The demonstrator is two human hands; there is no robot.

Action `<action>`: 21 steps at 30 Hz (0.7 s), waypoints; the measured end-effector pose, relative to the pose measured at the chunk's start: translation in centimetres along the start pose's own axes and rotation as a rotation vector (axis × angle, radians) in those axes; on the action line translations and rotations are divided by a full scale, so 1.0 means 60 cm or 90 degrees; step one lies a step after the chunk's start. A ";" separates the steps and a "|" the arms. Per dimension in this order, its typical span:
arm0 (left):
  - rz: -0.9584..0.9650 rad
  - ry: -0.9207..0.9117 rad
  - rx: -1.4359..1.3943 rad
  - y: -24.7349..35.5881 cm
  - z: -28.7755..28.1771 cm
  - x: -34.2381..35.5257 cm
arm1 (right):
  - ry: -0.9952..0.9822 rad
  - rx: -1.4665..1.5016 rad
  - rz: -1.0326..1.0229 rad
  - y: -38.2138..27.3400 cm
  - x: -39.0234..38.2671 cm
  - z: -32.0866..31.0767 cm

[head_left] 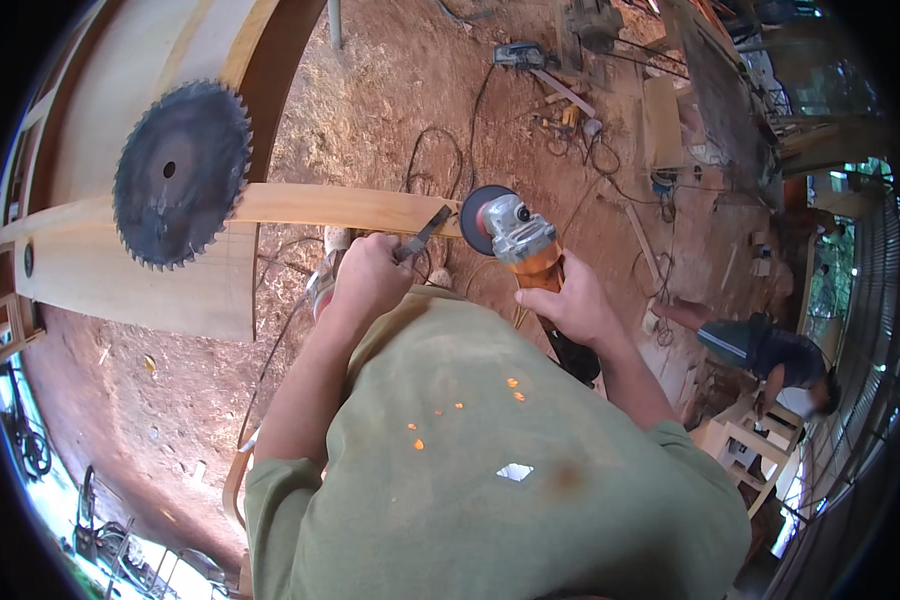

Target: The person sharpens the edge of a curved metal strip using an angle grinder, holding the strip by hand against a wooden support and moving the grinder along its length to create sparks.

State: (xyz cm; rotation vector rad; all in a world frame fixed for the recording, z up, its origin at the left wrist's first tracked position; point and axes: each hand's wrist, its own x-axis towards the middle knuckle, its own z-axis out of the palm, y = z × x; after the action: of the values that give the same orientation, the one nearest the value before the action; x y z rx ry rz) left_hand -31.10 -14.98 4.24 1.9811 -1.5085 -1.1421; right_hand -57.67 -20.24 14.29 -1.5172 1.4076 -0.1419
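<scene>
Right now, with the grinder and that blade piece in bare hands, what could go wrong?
1. The left hand holds a thin metal piece right at the angle grinder disc; a slip could likely reach bare fingers.
2. The right hand alone steadies the grinder, so it may kick.
3. Loose cables lie on the sawdust floor.

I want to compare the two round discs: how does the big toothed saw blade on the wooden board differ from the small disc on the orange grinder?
The toothed saw blade is far larger and lies flat, untouched; the small smooth-edged grinder disc stands on edge. Both are dark and round.
</scene>
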 end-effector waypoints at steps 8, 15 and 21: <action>-0.112 -0.118 -0.075 0.030 -0.038 0.006 | 0.014 -0.007 0.055 -0.002 -0.018 0.014; 0.004 -0.017 -0.057 -0.004 -0.002 0.008 | 0.001 -0.045 0.097 -0.047 -0.026 0.020; -0.044 -0.073 -0.068 -0.005 -0.003 0.012 | 0.014 -0.072 0.120 -0.049 -0.026 0.023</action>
State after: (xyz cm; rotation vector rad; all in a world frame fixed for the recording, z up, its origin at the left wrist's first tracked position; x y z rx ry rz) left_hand -30.70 -15.54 3.86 1.9391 -1.4120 -1.3571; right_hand -55.23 -18.79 16.52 -1.4680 1.5909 0.0377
